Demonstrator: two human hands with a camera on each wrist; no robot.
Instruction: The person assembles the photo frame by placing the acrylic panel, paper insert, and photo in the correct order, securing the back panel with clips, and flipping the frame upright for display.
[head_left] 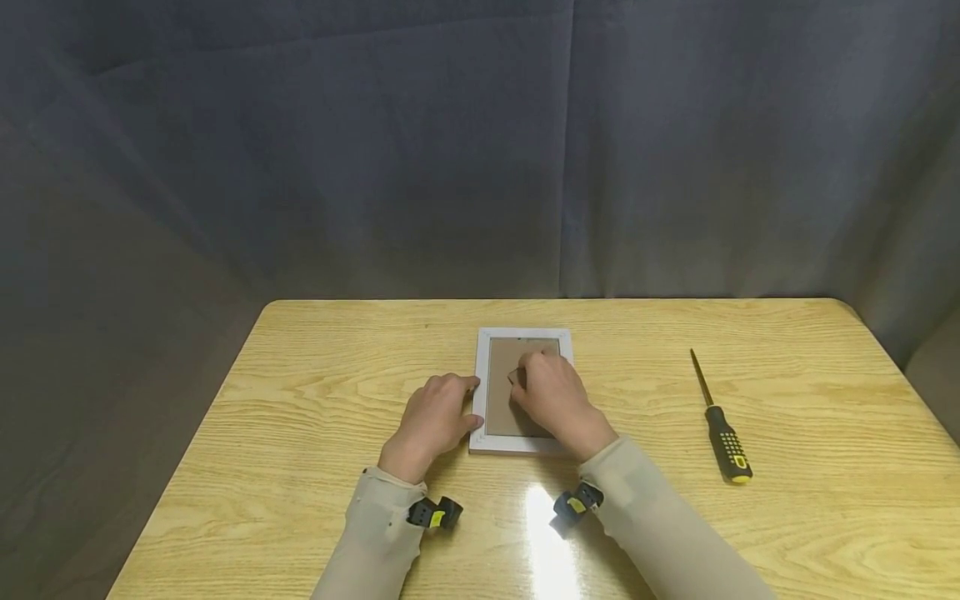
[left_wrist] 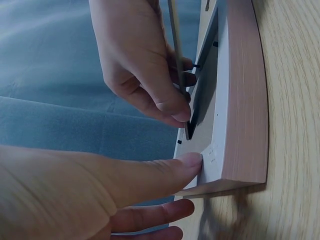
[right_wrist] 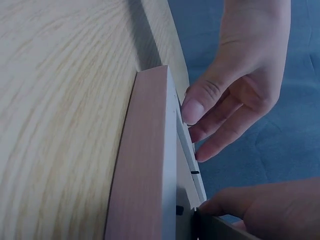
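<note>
A white picture frame (head_left: 519, 444) lies back side up on the table, its brown backing board (head_left: 501, 408) showing. With thumb and fingers spread, my left hand (head_left: 431, 417) rests along the frame's left border; in the left wrist view its straight thumb (left_wrist: 170, 170) presses near a corner. Above the backing, my right hand (head_left: 553, 396) pinches a thin flat flap (left_wrist: 176, 50), like a stand leg, between thumb and fingers. The left wrist view shows this flap edge-on, tilted up from the board. Its far end is out of that view.
To the right of the frame lies a screwdriver (head_left: 723, 433) with a black and yellow handle. Small black tabs (right_wrist: 195, 172) stick out along the inner border of the frame. A dark curtain (head_left: 420, 167) hangs behind the wooden table (head_left: 300, 383).
</note>
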